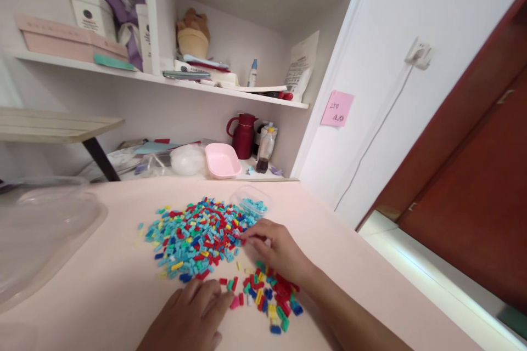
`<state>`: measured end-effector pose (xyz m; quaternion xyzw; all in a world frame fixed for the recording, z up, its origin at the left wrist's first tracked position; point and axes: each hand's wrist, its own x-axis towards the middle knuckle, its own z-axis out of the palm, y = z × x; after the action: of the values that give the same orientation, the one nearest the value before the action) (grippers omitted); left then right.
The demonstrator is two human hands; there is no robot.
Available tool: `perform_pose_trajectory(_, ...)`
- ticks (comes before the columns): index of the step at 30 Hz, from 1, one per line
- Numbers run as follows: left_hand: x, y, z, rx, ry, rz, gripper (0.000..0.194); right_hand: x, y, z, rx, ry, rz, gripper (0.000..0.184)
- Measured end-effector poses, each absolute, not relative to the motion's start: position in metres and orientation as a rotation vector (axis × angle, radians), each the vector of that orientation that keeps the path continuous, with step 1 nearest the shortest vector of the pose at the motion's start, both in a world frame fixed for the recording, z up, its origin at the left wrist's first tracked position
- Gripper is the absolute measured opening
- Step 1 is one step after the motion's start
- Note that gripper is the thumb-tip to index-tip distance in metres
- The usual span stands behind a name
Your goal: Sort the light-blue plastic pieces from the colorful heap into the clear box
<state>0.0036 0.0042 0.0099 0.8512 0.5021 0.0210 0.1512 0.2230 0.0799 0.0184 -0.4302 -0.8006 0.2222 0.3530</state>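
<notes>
A heap of small plastic bricks [193, 238] in light blue, red, yellow, green and dark blue lies on the pale pink table [102, 285]. My right hand [278, 249] reaches into its right edge, fingertips pinched at a brick I cannot name. A smaller cluster of bricks [274, 296] lies under and beside that wrist. My left hand [191, 315] rests flat on the table near the front, fingers stretched toward stray red and pink bricks. A small clear container [252, 203] holding light blue bricks stands behind the heap.
A large clear plastic lid [41, 236] lies at the left. Behind the table sit a pink tray [222, 160], a red jug [244, 134], a bottle [265, 148] and shelves of clutter. A white wall with a pink note [337, 108] and a dark red door [473, 175] stand at the right.
</notes>
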Motion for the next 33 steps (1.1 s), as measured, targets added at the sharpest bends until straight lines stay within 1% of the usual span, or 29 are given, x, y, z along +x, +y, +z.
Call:
perform_pose_trajectory(5,0.007,0.002,0.012,2.460,1.451,0.049,0.063,0.211,0.072,0.011,-1.090,-2.341,0.497,0.029)
perform_pose_trajectory(11,0.006,0.001,0.008,2.475,1.446,0.098,0.061,0.212,0.075,0.008,-1.168,-2.362,0.473,0.031)
perform_pose_trajectory(20,0.006,0.000,0.009,2.478,1.449,0.078,0.062,0.213,0.077,0.006,-1.232,-2.315,0.494,0.025)
perform_pose_trajectory(26,0.007,-0.001,0.017,2.443,1.444,0.017,0.062,0.212,0.078,0.006,-1.250,-2.304,0.466,0.017)
perform_pose_trajectory(30,0.006,0.001,0.016,2.454,1.450,-0.014,0.063,0.214,0.078,0.008,-1.230,-2.267,0.538,0.015)
perform_pose_trajectory(33,0.005,0.004,0.012,2.476,1.447,0.003,0.065,0.217,0.080,0.010,-1.229,-2.106,0.752,0.009)
